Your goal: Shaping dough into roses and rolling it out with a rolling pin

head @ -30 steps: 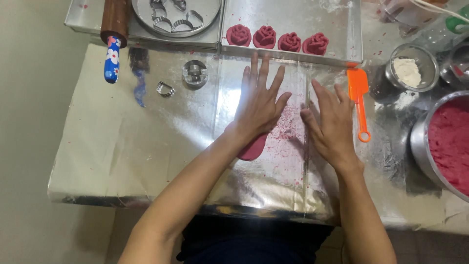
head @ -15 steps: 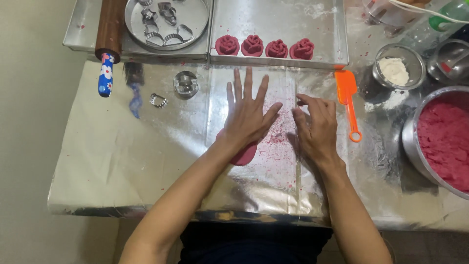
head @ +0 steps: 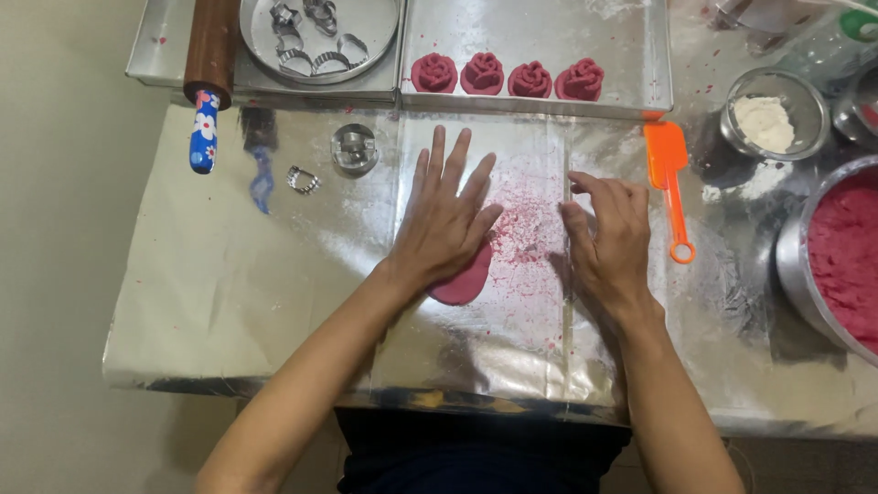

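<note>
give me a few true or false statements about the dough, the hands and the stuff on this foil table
1. The left hand lies flat, fingers spread, on a piece of pink dough. True.
2. The right hand grips the orange spatula. False: the spatula lies on the foil beside the hand, untouched.
3. Four pink dough roses sit in a row in the metal tray. True.
4. The small glass bowl holds pink dough. False: it holds white flour; the pink dough is in the large metal bowl.
5. The rolling pin lies under the left hand. False: it rests at the far left corner, away from both hands.
</note>
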